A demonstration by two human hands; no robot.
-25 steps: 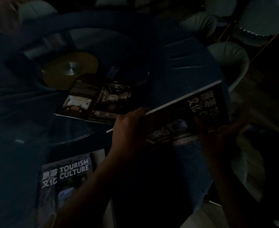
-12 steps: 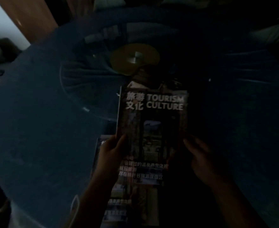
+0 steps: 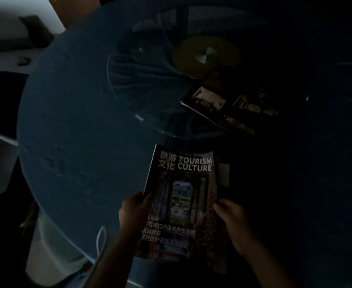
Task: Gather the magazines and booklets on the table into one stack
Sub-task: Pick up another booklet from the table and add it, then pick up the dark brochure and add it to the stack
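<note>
In a very dim room, my left hand (image 3: 134,210) and right hand (image 3: 231,219) are gripping both edges of a Tourism Culture magazine (image 3: 181,204) at lower centre, probably squaring it onto another beneath. An open booklet (image 3: 229,104) is lying upper right on the counter (image 3: 77,142).

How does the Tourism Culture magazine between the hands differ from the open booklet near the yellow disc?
The Tourism Culture magazine is closed, cover up; the open booklet lies spread. The left hand and right hand grip the magazine's sides; nothing touches the booklet. The magazine is near the person, the booklet farther, on the glass turntable. Both show dark photo pages.
</note>
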